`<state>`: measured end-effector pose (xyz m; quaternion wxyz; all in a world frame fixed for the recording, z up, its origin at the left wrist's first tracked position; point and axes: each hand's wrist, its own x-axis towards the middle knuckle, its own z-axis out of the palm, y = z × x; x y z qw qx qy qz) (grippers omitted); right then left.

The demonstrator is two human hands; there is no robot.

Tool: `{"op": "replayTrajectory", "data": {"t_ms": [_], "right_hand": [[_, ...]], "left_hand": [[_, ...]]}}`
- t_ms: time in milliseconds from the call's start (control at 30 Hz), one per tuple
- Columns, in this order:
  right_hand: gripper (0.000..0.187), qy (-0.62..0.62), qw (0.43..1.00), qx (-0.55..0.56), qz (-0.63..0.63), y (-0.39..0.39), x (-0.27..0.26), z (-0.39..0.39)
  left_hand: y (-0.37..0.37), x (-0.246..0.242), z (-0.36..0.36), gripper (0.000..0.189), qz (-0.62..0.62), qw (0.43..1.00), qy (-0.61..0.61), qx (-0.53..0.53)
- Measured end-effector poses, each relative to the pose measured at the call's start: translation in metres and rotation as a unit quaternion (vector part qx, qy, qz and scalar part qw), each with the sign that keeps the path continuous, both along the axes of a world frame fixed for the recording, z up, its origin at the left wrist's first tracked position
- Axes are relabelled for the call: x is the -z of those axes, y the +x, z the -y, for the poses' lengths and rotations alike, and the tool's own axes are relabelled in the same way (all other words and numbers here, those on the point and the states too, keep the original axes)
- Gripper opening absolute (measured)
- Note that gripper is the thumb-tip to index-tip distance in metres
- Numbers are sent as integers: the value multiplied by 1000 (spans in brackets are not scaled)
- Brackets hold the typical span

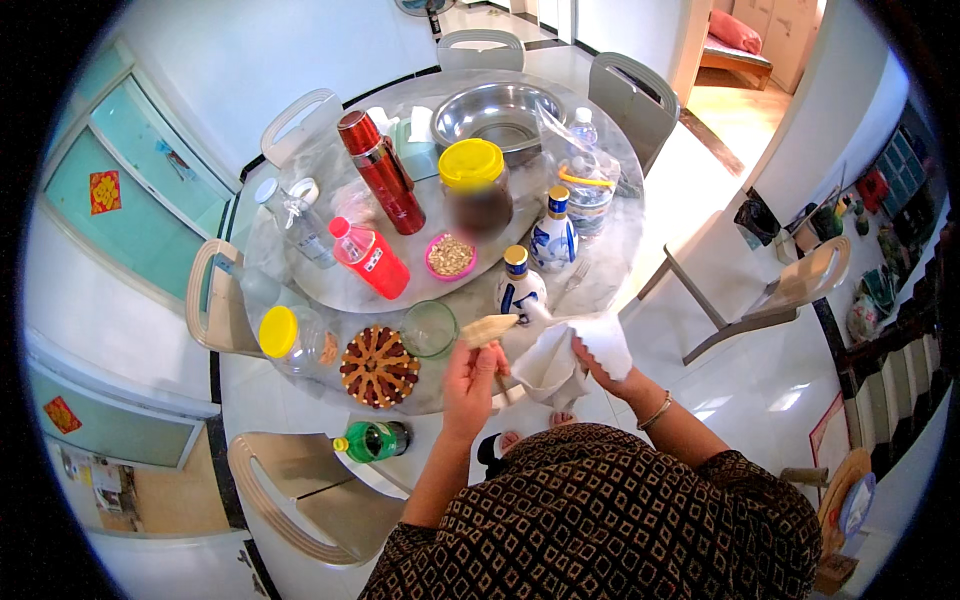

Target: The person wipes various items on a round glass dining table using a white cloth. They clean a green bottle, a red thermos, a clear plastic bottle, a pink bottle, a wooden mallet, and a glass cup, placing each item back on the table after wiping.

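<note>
My left hand (pixel 470 386) grips a pale, flat, wooden-looking utensil (pixel 489 329), its tapered end pointing right; the exact kind is unclear. White paper tissue or thin cloth (pixel 551 364) hangs crumpled from my right hand (pixel 616 379), with the thumb and fingers partly behind it. Just beyond the utensil stands a white-and-blue bottle with a gold cap (pixel 517 289), its base partly hidden by the white sheet. Left of my left hand are an open green-tinted glass bowl (pixel 429 330) and a round woven trivet (pixel 380 367) in brown and orange.
The round marble table (pixel 604 289) bears a red thermos (pixel 385 176), a red drink bottle (pixel 371 259), a yellow-lidded jar (pixel 474 169), a pink bowl of flakes (pixel 451 256), a steel basin (pixel 499 112) and a fork (pixel 577 276). A green bottle (pixel 373 441) lies on a chair (pixel 330 499).
</note>
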<state>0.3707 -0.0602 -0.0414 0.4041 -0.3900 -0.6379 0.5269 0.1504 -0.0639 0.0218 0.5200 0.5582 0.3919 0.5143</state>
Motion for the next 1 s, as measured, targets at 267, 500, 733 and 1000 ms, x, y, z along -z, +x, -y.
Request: {"op": "replayTrajectory", "data": {"t_ms": [267, 500, 733, 1000], "right_hand": [[33, -126, 990, -58, -29, -54, -91, 0], [30, 314, 949, 34, 12, -38, -39, 1], [35, -77, 991, 99, 56, -8, 20, 14], [37, -69, 961, 245, 109, 39, 54, 6]], "left_hand": [[3, 14, 10, 27, -354, 921, 153, 46], [4, 15, 10, 21, -354, 930, 66, 76], [11, 44, 3, 23, -258, 961, -44, 90], [39, 99, -17, 24, -245, 966, -73, 44]]}}
